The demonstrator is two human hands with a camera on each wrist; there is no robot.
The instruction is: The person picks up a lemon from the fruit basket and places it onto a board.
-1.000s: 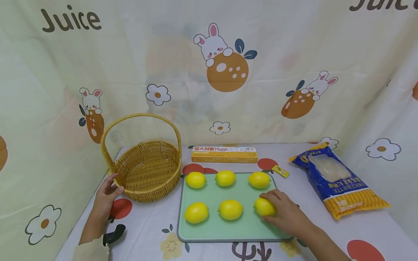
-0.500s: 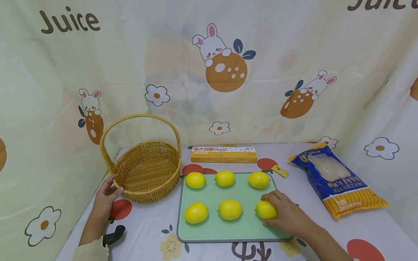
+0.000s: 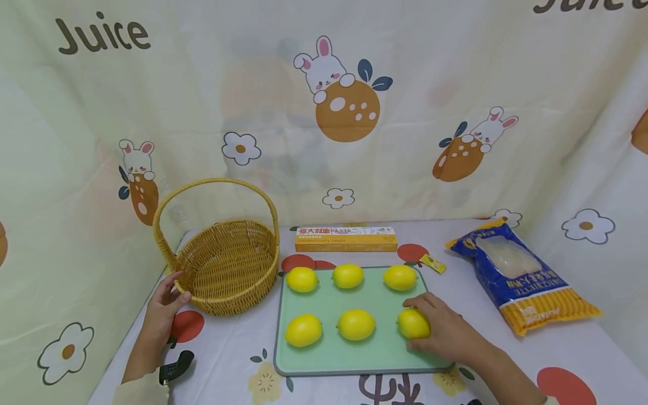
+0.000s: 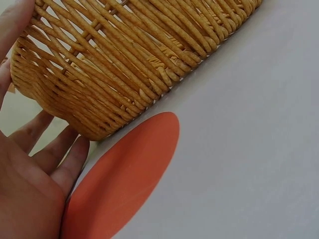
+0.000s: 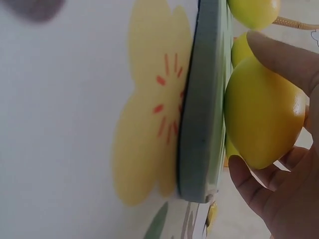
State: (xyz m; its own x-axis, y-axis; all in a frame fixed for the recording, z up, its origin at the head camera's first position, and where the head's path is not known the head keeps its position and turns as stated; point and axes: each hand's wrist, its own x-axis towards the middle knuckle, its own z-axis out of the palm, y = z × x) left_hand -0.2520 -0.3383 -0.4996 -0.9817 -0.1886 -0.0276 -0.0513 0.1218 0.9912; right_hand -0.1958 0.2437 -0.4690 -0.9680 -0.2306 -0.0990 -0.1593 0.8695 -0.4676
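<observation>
My left hand holds the left side of the wicker basket, which stands on the table with its handle upright. In the left wrist view, the thumb and fingers lie on either side of the woven wall. My right hand grips a yellow lemon at the front right of the green tray. Seen from the right wrist, thumb and fingers wrap this lemon, which sits at tray level; its underside is hidden. Other lemons lie on the tray in two rows.
Behind the tray is a pasta box. A small yellow packet lies off the tray's back right corner. A blue and orange pasta bag lies at the right. A printed curtain closes off the back and sides.
The right hand's lemon has shifted slightly to the right on the tray. My left hand and the basket stay in place. The head view has turned a little.
</observation>
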